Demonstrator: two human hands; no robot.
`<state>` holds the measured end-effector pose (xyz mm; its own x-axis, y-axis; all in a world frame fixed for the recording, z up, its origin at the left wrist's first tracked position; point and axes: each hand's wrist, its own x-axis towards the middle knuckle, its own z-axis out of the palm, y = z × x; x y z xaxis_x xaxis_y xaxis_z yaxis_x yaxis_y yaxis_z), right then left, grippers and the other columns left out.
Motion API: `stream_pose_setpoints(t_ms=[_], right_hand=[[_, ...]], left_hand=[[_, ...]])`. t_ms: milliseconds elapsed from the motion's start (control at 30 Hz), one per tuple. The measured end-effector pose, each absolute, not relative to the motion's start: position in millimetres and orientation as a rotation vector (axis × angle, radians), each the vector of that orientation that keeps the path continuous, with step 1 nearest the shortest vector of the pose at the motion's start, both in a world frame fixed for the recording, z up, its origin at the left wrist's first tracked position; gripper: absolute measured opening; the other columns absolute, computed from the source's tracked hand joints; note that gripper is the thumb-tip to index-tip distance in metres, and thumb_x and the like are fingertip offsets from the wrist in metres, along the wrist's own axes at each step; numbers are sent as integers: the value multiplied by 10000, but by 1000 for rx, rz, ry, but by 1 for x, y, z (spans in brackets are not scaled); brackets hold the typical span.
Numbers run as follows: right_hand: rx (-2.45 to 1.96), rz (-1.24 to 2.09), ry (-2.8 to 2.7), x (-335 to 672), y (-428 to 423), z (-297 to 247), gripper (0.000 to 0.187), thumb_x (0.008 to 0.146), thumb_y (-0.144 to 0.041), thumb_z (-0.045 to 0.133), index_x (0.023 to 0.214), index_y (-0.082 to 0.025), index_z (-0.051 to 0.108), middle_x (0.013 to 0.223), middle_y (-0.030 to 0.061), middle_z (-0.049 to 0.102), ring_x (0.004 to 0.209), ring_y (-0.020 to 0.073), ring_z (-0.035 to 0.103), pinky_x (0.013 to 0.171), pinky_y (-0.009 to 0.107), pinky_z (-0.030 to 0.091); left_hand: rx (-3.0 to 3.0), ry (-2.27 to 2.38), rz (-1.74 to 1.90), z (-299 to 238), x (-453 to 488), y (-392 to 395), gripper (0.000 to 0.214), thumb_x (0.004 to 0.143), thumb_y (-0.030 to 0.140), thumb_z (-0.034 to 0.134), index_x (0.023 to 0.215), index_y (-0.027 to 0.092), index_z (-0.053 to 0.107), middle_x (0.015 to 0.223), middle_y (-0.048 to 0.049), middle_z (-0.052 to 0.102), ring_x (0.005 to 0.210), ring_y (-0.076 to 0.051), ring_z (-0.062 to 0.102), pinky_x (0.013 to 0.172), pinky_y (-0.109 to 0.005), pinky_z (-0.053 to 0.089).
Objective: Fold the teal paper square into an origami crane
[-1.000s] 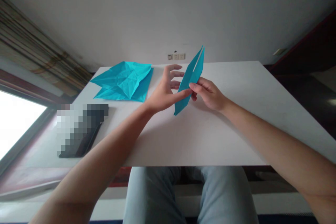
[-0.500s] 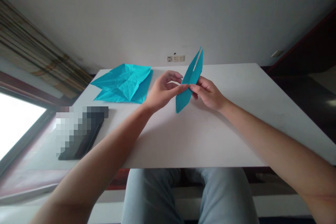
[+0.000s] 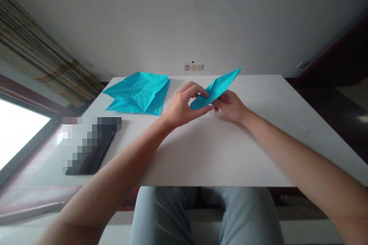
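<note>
Beyond our white desk stands a grey wall with sockets low on it. Just above the desk we hold the folded blue paper between our two hands, its point tilted up and rightward. Our left grip pinches its lower left end; our right grip, partly hidden behind it, is closed on the near right edge. Left of both lies a wider creased blue sheet.

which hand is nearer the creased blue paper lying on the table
Left. The left hand is just right of the creased blue paper; the right hand is farther right, beyond the left.
</note>
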<state>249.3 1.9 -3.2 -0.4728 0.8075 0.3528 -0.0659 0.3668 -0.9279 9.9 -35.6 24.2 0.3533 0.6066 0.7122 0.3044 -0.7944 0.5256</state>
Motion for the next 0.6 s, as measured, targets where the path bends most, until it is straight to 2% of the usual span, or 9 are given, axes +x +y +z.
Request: stream_pose_setpoints(t_ms=[200,333,433,500,600], right_hand=[[-687,1213,-1736,248,0,-3,411,951,-640,955,1061,-254,868,923,12,829,638,123,574,566,292,497],[-644,1182,-1695,247,3,-4,409,948,-637,957,1009,-248,850,858,-3,787,606,113,543,553,288,481],[-602,1169,-1692,248,4,-3,404,948,-626,960,961,-244,828,765,-28,713,583,112,527,548,286,483],[-587,1187,-1705,248,4,-3,409,940,-624,967,963,-241,825,794,-21,731,584,109,530,545,286,489],[-605,1210,-1723,247,4,-2,421,931,-633,970,988,-238,836,876,2,784,603,107,538,547,284,499]], left_hand=[[2399,882,1456,22,9,-36,187,1035,377,862,1136,234,796,1120,-96,813,959,-229,748,859,-383,625],[2432,830,1451,25,9,-37,269,1022,424,899,1224,249,872,1201,-126,838,1035,-266,792,911,-421,653],[2354,828,1467,26,10,-36,235,1108,443,803,1199,259,916,1180,-126,857,1072,-267,812,945,-418,664],[2302,846,1495,24,10,-35,224,1129,419,774,1160,259,928,1147,-117,865,1053,-256,818,938,-404,663],[2285,875,1508,22,10,-33,147,1079,372,831,1118,262,920,1104,-96,867,1012,-244,815,922,-390,663]])
